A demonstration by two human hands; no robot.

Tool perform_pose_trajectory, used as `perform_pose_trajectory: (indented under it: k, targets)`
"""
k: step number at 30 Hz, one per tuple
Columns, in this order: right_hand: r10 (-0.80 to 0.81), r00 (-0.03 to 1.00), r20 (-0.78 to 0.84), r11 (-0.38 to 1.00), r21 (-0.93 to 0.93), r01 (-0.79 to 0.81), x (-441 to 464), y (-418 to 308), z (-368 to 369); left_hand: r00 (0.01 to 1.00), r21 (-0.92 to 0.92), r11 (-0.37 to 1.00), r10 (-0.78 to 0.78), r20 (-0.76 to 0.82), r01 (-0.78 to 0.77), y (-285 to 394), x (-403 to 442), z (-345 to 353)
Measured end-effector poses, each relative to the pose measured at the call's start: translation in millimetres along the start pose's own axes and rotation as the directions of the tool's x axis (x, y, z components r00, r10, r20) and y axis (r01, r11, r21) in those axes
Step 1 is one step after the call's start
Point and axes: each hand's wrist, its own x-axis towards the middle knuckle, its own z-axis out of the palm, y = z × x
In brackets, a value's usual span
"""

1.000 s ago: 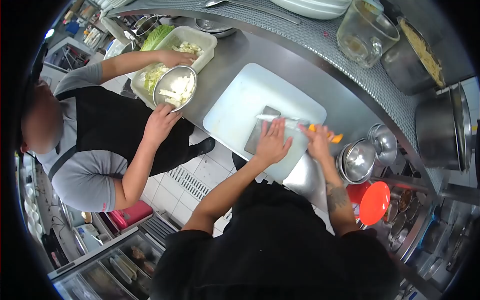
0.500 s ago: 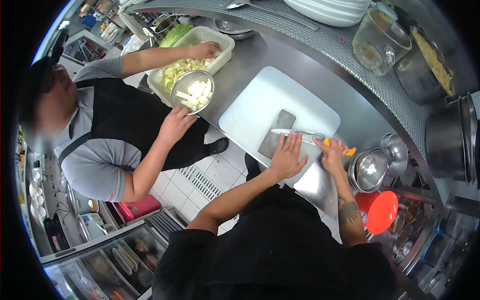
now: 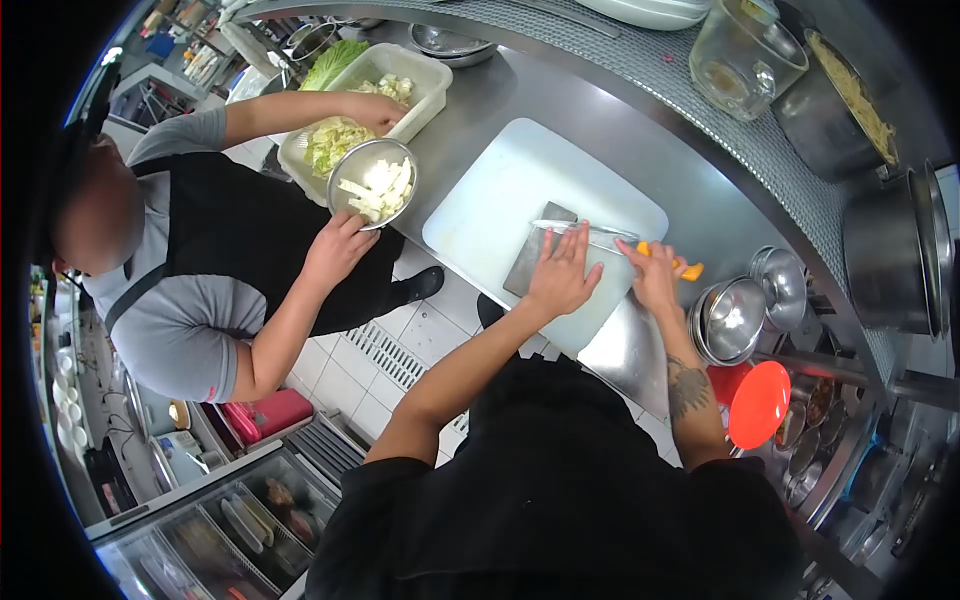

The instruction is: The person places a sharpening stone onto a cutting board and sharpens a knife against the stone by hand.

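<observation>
Knife (image 3: 612, 235), held across upper part of grey block (image 3: 530, 262) on white cutting board (image 3: 480, 215), orange handle out to the right, blade tip just past left edge of block. Right hand (image 3: 655, 277): fingers wrapped around handle, index finger stretched toward blade. Left hand (image 3: 562, 278): open, fingers extended and slightly spread, fingertips at blade above block, not curled around anything. Firm pressing or light touching: cannot tell. Under board, metal counter (image 3: 480, 100). Right of board, stacked metal bowls (image 3: 730, 318), with red plate-like item (image 3: 760, 403) below. Above, perforated shelf (image 3: 650, 95) with clear jug (image 3: 745, 65). At left, co-worker (image 3: 215, 235) in black apron: one hand gripping rim of metal bowl (image 3: 352, 165) of pale cut pieces, other hand reaching into white tub (image 3: 436, 88) of chopped leaves; those fingers partly hidden, grasp unclear.
</observation>
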Motion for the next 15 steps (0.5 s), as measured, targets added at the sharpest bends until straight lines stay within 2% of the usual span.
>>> perform_pose_trajectory:
  k: [1, 2, 3, 5, 7, 9, 10, 11, 13, 14, 15]
  targets:
    - [0.029, 0.999, 0.037, 1.0, 0.008, -0.029, 7, -11, 2, 0.999, 0.053, 0.998, -0.046, 0.002, 0.046, -3, 3, 0]
    - [-0.033, 0.999, 0.029, 0.999, 0.002, 0.033, 7, -15, 16, 0.998, 0.055, 0.997, -0.056, -0.032, 0.058, -8, -9, -4]
    - [-0.027, 0.999, 0.022, 1.0, 0.003, 0.027, 6, -16, 15, 0.998, 0.058, 0.997, -0.047, -0.031, 0.049, -10, -25, -7]
    - [-0.156, 0.976, 0.15, 0.988, 0.031, 0.153, -3, -17, 10, 0.998, 0.09, 0.994, -0.055, 0.004, 0.055, -8, -56, -10]
    - [-0.157, 0.971, 0.178, 0.987, 0.009, 0.158, -6, -6, -1, 1.0, 0.051, 0.998, -0.025, 0.002, 0.025, 3, -57, -3]
    - [-0.106, 0.985, 0.14, 0.994, 0.039, 0.102, 3, 2, -3, 0.999, 0.047, 0.999, 0.015, -0.051, -0.012, 2, -32, -3]
    - [-0.094, 0.992, 0.086, 0.993, 0.086, 0.087, 12, 0, 6, 0.999, 0.142, 0.989, -0.034, -0.016, 0.036, -2, -21, -8]
    - [-0.093, 0.991, 0.093, 0.993, 0.083, 0.085, 15, -10, 17, 0.999, 0.137, 0.99, -0.037, -0.013, 0.039, -8, -25, -10]
    - [-0.155, 0.985, 0.071, 0.987, 0.044, 0.152, 28, -30, 30, 0.992, 0.047, 0.994, -0.09, -0.093, 0.094, -33, -27, -21]
    - [-0.145, 0.988, 0.058, 0.989, 0.039, 0.143, 28, -32, 28, 0.992, 0.071, 0.993, -0.093, -0.081, 0.098, -37, -42, -25]
    - [-0.206, 0.971, 0.122, 0.978, 0.064, 0.2, 22, -34, 26, 0.994, 0.072, 0.994, -0.076, -0.081, 0.082, -30, -55, -25]
